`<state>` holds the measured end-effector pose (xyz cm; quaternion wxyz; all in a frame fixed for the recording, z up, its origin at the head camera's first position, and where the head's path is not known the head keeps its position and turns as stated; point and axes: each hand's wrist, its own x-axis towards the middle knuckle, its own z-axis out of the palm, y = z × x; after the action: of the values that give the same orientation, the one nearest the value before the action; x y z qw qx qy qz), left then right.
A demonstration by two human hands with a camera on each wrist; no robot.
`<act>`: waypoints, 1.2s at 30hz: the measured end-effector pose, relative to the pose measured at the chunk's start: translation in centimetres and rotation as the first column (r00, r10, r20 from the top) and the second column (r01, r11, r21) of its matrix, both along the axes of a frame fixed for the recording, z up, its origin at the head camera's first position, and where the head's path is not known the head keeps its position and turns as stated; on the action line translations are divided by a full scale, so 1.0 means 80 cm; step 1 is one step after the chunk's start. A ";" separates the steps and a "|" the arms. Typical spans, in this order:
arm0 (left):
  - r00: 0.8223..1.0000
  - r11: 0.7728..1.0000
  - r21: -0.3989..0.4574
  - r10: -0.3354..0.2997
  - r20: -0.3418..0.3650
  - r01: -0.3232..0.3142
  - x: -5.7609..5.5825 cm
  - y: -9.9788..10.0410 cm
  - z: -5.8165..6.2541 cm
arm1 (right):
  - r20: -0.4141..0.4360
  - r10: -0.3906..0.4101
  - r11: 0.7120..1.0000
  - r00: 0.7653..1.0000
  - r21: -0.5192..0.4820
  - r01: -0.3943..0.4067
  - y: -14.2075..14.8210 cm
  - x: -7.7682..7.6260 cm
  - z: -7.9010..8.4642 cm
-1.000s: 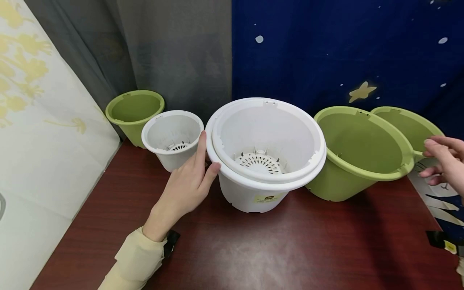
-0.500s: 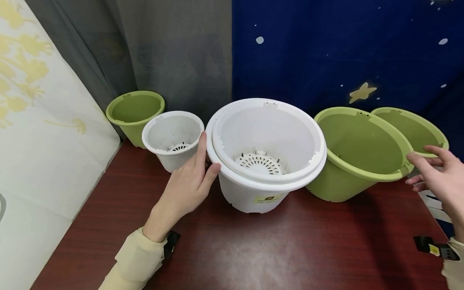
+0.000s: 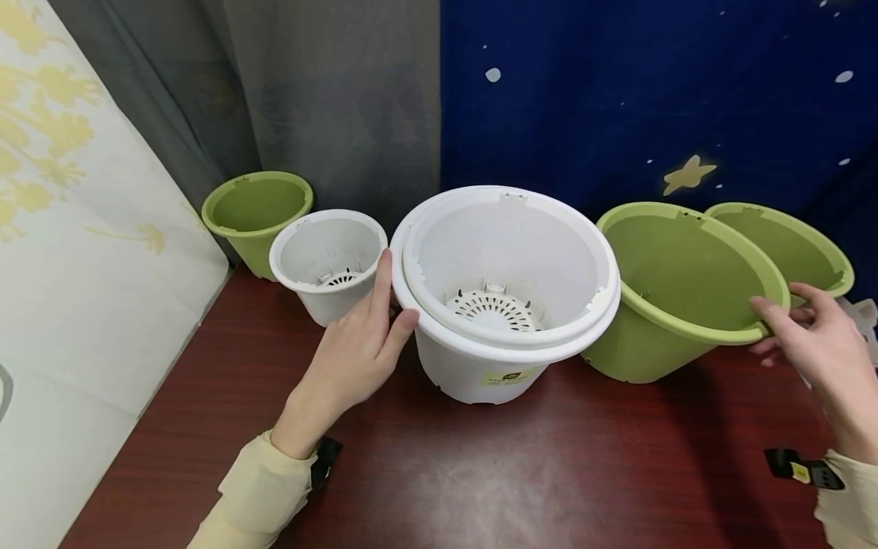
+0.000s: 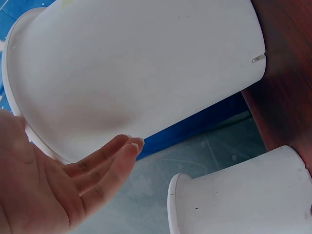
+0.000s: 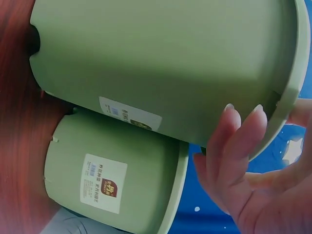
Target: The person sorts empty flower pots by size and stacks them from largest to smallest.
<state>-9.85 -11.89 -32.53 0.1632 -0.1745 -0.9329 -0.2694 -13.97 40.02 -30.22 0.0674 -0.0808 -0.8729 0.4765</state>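
Observation:
In the head view, two nested white flower pots [image 3: 480, 370] stand mid-table, the inner one's slotted bottom showing. My left hand [image 3: 353, 347] rests at the left of their rim, index finger and thumb against it. In the left wrist view its other fingers [image 4: 105, 178] lie nearly straight beside the outer pot's wall. A large green flower pot [image 3: 641, 343] stands to the right. At its right rim is my right hand [image 3: 816, 335], thumb over the edge and fingers beneath, pinching it. The right wrist view shows these fingers [image 5: 239, 146] bent close to the green wall.
A smaller green pot [image 5: 146, 161] with a label stands behind the large green one. At the left are a small white pot [image 3: 329, 305] and another green pot [image 3: 254, 248]. Grey and blue curtains [image 3: 549, 114] hang behind the dark red table [image 3: 439, 473].
My right hand has come in leftward from the right edge of the head view to the large green pot's rim. The left hand and the pots have stayed in place.

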 end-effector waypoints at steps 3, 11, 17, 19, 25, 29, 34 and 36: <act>1.000 1.000 0.000 -0.001 0.000 0.001 0.000 0.000 0.000 | 0.003 0.014 1.000 1.000 0.027 -0.014 -0.002 0.000 -0.001; 1.000 1.000 0.000 -0.002 -0.001 0.002 0.000 0.000 -0.001 | 0.008 0.033 0.997 0.999 0.066 -0.034 -0.004 -0.003 -0.005; 1.000 1.000 0.001 -0.003 -0.003 0.003 0.000 0.001 -0.001 | 0.038 0.066 0.998 0.997 0.012 -0.067 -0.004 -0.005 -0.006; 1.000 1.000 0.000 -0.004 -0.006 0.004 -0.001 0.001 -0.001 | 0.052 0.069 0.998 0.996 -0.003 -0.069 -0.005 -0.006 -0.006; 1.000 1.000 0.006 -0.004 0.003 0.004 -0.001 0.001 -0.001 | 0.073 0.018 0.998 0.997 0.054 -0.022 -0.006 -0.009 -0.004; 1.000 1.000 0.005 0.000 0.013 0.000 -0.001 0.001 -0.001 | 0.059 0.007 1.000 0.998 0.005 -0.007 -0.005 -0.012 -0.006; 1.000 1.000 0.003 0.003 0.013 -0.003 -0.001 0.002 -0.002 | 0.029 0.010 0.975 1.000 -0.221 -0.003 -0.002 -0.014 -0.008; 1.000 1.000 0.003 0.004 0.012 -0.004 -0.001 0.002 -0.002 | 0.021 -0.003 0.965 1.000 -0.261 0.008 -0.001 -0.015 -0.009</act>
<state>-9.93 -11.72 -32.72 0.1584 -0.1708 -0.9338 -0.2715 -15.14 39.92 -30.95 0.0488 -0.0962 -0.8029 0.5862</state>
